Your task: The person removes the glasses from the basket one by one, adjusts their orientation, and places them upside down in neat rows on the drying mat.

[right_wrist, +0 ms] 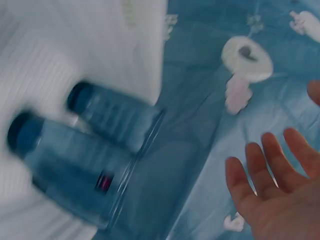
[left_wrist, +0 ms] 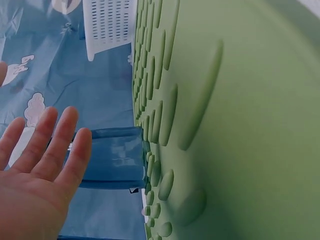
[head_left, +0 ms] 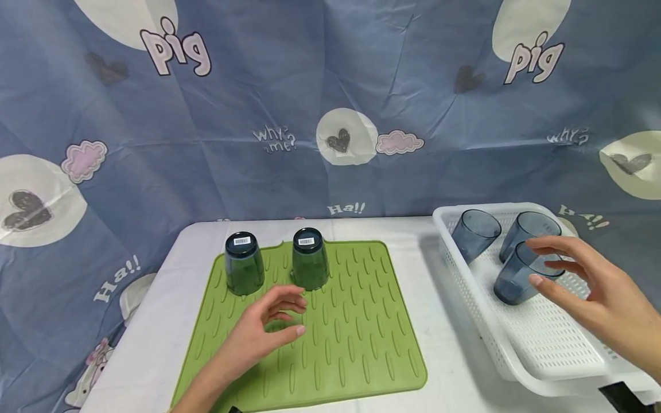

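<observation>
My left hand [head_left: 268,330] hovers over the green drying mat [head_left: 361,344], fingers loosely bent and holding nothing. Just beyond its fingertips, two blue-tinted glasses stand upside down on the mat: a left glass [head_left: 244,264] and a right glass [head_left: 309,259], each with a white label on its base. To the right, my right hand [head_left: 594,281] is above the white basket [head_left: 496,355], with thumb and fingers spread around empty air. Its fingertips overlap the rim of the nearest tilted glass [head_left: 518,281] in the head view. Behind that lean two more glasses, one left [head_left: 475,232] and one right [head_left: 532,229].
A white cloth [head_left: 444,327] covers the table beneath mat and basket. At the back hangs a blue printed curtain [head_left: 289,183], close behind the table's far edge. The basket's raised rim stands between the glasses inside and the mat.
</observation>
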Demonstrator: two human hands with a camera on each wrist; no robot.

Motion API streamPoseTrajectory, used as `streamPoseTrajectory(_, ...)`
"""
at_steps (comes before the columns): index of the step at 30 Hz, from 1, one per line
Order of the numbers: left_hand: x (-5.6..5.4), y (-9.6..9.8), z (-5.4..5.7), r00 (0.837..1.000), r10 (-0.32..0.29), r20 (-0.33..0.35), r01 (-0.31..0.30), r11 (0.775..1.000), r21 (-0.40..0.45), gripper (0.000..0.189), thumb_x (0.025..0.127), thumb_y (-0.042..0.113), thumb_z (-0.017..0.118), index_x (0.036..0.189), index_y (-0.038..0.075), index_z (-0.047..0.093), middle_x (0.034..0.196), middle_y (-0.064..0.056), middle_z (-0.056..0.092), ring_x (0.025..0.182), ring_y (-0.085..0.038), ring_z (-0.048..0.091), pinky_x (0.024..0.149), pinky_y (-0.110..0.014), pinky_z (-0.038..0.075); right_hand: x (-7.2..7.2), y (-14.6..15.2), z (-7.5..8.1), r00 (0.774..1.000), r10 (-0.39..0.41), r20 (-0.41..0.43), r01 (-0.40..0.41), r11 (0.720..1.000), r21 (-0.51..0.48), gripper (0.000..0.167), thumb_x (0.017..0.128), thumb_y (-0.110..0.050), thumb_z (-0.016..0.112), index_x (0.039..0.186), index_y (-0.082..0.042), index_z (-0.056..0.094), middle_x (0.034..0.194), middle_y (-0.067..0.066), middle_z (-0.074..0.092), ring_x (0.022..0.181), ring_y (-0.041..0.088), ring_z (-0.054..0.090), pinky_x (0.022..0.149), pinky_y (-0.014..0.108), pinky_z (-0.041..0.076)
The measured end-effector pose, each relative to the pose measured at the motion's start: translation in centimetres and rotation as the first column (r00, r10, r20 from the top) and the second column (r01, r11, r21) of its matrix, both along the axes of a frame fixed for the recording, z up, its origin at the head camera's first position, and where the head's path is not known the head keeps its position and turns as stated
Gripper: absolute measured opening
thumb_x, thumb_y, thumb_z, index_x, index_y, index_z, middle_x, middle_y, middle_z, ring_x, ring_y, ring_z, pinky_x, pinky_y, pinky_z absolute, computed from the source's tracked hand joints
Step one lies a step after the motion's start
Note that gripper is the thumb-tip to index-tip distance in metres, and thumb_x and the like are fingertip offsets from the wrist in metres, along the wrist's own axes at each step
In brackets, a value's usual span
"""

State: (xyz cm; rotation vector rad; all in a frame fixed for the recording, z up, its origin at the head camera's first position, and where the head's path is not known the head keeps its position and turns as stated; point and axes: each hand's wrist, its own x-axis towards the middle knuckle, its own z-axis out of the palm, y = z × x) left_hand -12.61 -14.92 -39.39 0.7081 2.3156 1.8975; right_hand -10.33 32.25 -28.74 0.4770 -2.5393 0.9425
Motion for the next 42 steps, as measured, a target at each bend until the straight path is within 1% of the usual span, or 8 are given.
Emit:
streamPoseTrajectory(7, 0.0, -0.2, 0.2, 1.000, -0.019, -0.014, 0.019, 1.000, 0.014, 0.049, 0.088, 0.005, 0.073, 0.132, 0.015, 0.054, 0.119, -0.006, 0.062, 0.109, -0.032, 0.060, 0.092, -0.040, 0.052, -2.2, 4.4, -0.8, 0.995, -0.040, 0.092, 0.030, 0.993, 0.112, 0.057, 0.087, -0.005, 0.075, 0.138, -0.011, 0.051, 0.127, -0.019, 0.047, 0.112, -0.009, 0.040, 0.083, 0.002, 0.031)
streamPoseTrajectory(16, 0.3, -0.4, 0.2, 1.000, -0.019, -0.004, 0.019, 1.000, -0.015, 0.049, 0.088, 0.009, 0.074, 0.132, 0.018, 0.055, 0.119, -0.004, 0.062, 0.109, -0.032, 0.060, 0.093, -0.041, 0.051, -4.3, 8.1, -2.4, 0.977, -0.097, 0.188, 0.079, 0.991, 0.104, 0.055, 0.090, -0.011, 0.073, 0.138, -0.004, 0.046, 0.123, -0.024, 0.042, 0.106, -0.014, 0.039, 0.079, 0.000, 0.035)
streamPoseTrajectory(20, 0.3, -0.3, 0.2, 1.000, -0.012, 0.015, 0.013, 0.999, -0.031, 0.049, 0.088, 0.009, 0.074, 0.132, 0.019, 0.055, 0.119, -0.006, 0.062, 0.109, -0.032, 0.060, 0.094, -0.043, 0.051, -5.2, 9.2, -3.1, 0.951, -0.121, 0.286, 0.093, 0.990, 0.110, 0.064, 0.091, -0.019, 0.073, 0.143, -0.004, 0.040, 0.129, -0.014, 0.041, 0.104, -0.016, 0.037, 0.073, 0.004, 0.041)
streamPoseTrajectory(22, 0.3, -0.3, 0.2, 0.999, -0.014, 0.029, 0.015, 0.999, -0.040, 0.050, 0.088, 0.011, 0.075, 0.132, 0.021, 0.054, 0.120, -0.007, 0.061, 0.110, -0.033, 0.059, 0.094, -0.044, 0.051, -5.6, 9.6, -3.4, 0.929, -0.117, 0.350, 0.082, 0.990, 0.112, 0.070, 0.092, -0.023, 0.072, 0.148, -0.006, 0.034, 0.133, -0.008, 0.039, 0.104, -0.016, 0.035, 0.082, 0.018, 0.047)
streamPoseTrajectory(29, 0.4, -0.2, 0.2, 0.997, -0.029, 0.070, 0.033, 0.998, -0.061, 0.051, 0.089, 0.016, 0.075, 0.134, 0.024, 0.053, 0.122, -0.007, 0.060, 0.112, -0.032, 0.059, 0.095, -0.047, 0.049, -7.4, 11.1, -4.0, 0.878, -0.062, 0.475, 0.019, 0.995, 0.095, 0.076, 0.092, -0.026, 0.072, 0.153, -0.015, 0.028, 0.141, -0.002, 0.036, 0.111, -0.013, 0.034, 0.084, 0.026, 0.047)
streamPoseTrajectory(33, 0.4, -0.1, 0.2, 0.998, -0.026, 0.065, 0.030, 0.997, -0.066, 0.051, 0.088, 0.015, 0.075, 0.134, 0.025, 0.053, 0.122, -0.005, 0.061, 0.112, -0.030, 0.059, 0.095, -0.047, 0.049, -8.0, 11.5, -4.6, 0.841, -0.050, 0.539, -0.010, 0.994, 0.109, 0.080, 0.093, -0.029, 0.070, 0.155, -0.012, 0.023, 0.149, 0.015, 0.028, 0.120, -0.005, 0.033, 0.090, 0.044, 0.046)
streamPoseTrajectory(38, 0.3, -0.1, 0.2, 0.998, -0.031, 0.052, 0.034, 0.997, -0.069, 0.051, 0.088, 0.012, 0.075, 0.133, 0.024, 0.054, 0.121, -0.004, 0.061, 0.111, -0.027, 0.060, 0.094, -0.047, 0.050, -8.6, 11.8, -5.5, 0.844, 0.011, 0.537, -0.076, 0.992, 0.099, 0.078, 0.092, -0.021, 0.071, 0.153, -0.007, 0.024, 0.141, -0.001, 0.034, 0.108, -0.023, 0.029, 0.076, 0.014, 0.043)
streamPoseTrajectory(42, 0.3, 0.0, 0.2, 0.998, -0.033, 0.056, 0.036, 0.997, -0.071, 0.051, 0.088, 0.015, 0.075, 0.133, 0.025, 0.054, 0.122, -0.008, 0.060, 0.111, -0.026, 0.060, 0.094, -0.048, 0.050, -8.8, 12.0, -6.2, 0.864, 0.070, 0.498, -0.115, 0.992, 0.060, 0.074, 0.090, -0.011, 0.072, 0.150, -0.008, 0.029, 0.133, -0.022, 0.033, 0.108, -0.026, 0.031, 0.075, 0.012, 0.044)
